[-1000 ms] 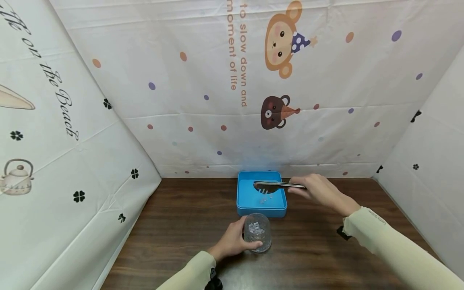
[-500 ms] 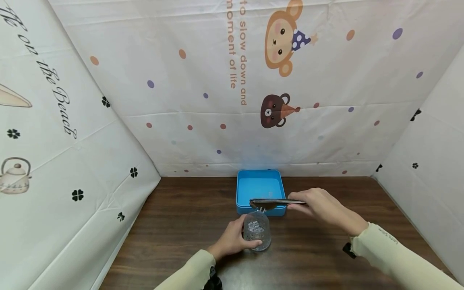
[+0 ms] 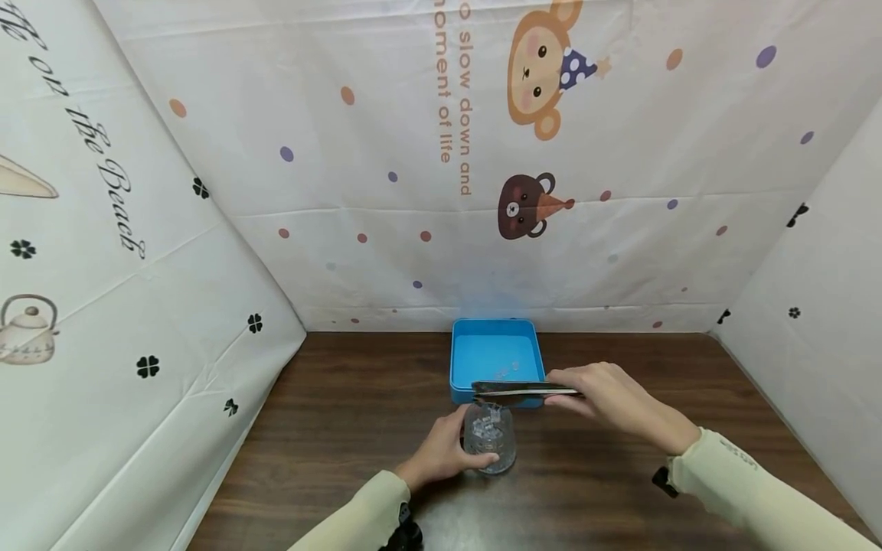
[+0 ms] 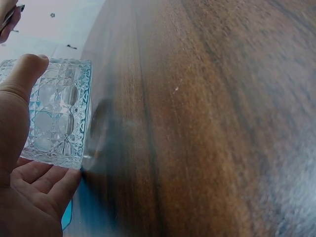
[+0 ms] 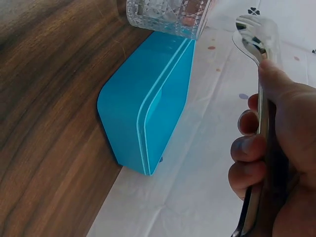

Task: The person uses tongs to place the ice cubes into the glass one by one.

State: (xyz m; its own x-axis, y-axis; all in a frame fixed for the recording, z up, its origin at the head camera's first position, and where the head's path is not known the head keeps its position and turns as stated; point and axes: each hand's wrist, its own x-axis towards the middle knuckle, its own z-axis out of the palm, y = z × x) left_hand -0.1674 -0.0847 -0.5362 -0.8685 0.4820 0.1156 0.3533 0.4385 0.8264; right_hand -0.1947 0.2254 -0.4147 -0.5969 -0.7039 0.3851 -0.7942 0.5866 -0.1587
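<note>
My left hand (image 3: 444,453) grips the side of a patterned clear glass (image 3: 504,448) standing on the table. Small clear pieces like ice cubes (image 3: 486,431) lie inside it. In the left wrist view, the thumb and fingers (image 4: 52,185) lie around the glass's cut surface. My right hand (image 3: 606,398) holds metal tongs (image 3: 513,390) level, their head over the glass mouth. Clear pieces show just below the tongs' head, at the rim. The right wrist view shows the fingers wrapped round the handles and the tongs' toothed head (image 5: 256,32) beyond the thumb.
Behind the glass stands a shallow blue box (image 3: 492,344) against the back sheet, with a few clear pieces (image 3: 508,370) on its floor. The wooden table (image 3: 344,428) is bounded by printed white sheets (image 3: 372,191) at the back and sides.
The tongs have come from over the blue box toward me, to above the glass. The clear pieces at their head are now lower, at the glass mouth. The left hand stays on the glass.
</note>
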